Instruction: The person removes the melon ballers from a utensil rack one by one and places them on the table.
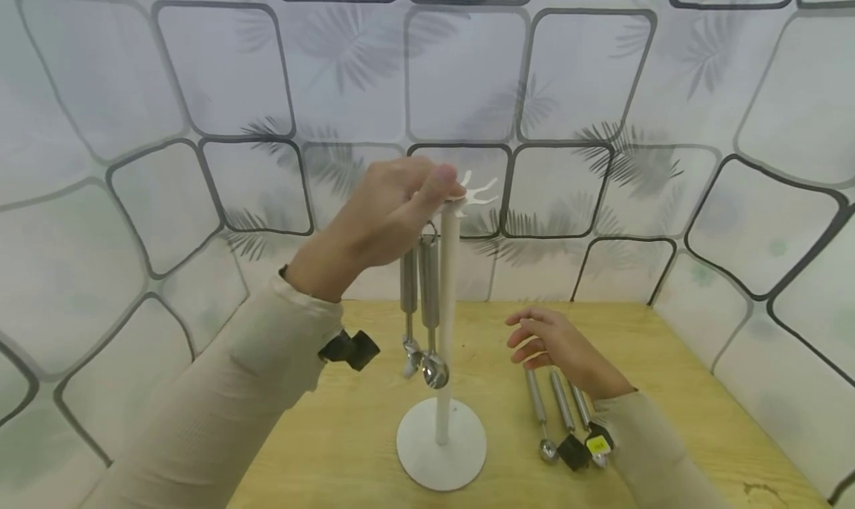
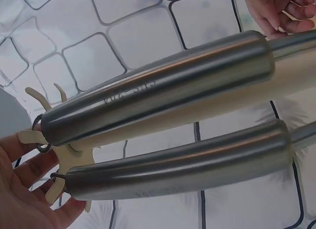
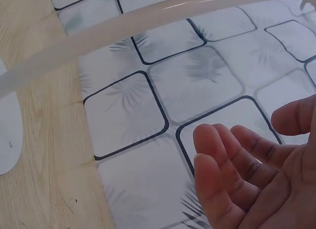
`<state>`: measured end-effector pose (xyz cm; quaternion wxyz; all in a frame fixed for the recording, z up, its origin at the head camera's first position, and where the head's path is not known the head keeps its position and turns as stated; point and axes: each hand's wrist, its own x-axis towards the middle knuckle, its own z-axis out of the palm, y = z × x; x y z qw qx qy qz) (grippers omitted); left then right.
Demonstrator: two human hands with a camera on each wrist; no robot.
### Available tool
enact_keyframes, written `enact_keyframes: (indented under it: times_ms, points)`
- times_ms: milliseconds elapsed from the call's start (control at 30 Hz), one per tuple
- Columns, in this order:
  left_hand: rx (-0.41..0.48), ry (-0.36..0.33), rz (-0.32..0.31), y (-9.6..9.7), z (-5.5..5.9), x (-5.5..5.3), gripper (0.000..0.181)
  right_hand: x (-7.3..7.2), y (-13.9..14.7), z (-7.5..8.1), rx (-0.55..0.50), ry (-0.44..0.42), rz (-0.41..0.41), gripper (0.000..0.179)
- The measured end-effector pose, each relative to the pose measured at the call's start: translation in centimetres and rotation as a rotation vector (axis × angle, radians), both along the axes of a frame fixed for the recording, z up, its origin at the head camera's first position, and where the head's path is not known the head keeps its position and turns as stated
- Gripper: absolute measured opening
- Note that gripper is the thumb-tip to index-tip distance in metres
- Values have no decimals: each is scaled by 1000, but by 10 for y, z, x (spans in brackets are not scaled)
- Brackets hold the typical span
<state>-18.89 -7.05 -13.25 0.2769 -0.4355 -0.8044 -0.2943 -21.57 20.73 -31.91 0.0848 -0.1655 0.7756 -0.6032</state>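
Observation:
A white stand (image 1: 447, 323) with a round base (image 1: 441, 450) and curved hooks on top (image 1: 477, 194) rises from the table. My left hand (image 1: 394, 208) grips its hooked top, the fingers around the hooks in the left wrist view. Two steel-handled utensils hang there by rings: a small scoop (image 1: 430, 294) and another utensil (image 1: 409, 294) whose head is hard to make out. Their handles (image 2: 158, 86) fill the left wrist view. My right hand (image 1: 554, 346) hovers right of the stand, fingers loosely bent and holding nothing; its palm side shows in the right wrist view.
Several similar steel utensils (image 1: 537, 401) lie on the wooden table (image 1: 334, 435) below my right hand, partly covered by the wrist camera. Patterned cloth walls (image 1: 461, 71) enclose the table at the back and both sides.

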Motion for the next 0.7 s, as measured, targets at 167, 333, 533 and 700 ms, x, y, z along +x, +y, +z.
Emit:
enact_keyframes:
  times_ms: [167,333,533,700]
  points:
    - [12,46,-36,1,0,-2,66,2,-3,7,-14,10,9,42]
    - [11,88,-49,2,-1,-3,80,2,-6,9,-40,5,24,39]
    - [-2,63,-25,4,2,-1,56,5,-10,19,-53,59,57,38]
    - [-28,26,10,4,4,1,52,5,-17,25,-120,72,89,35]
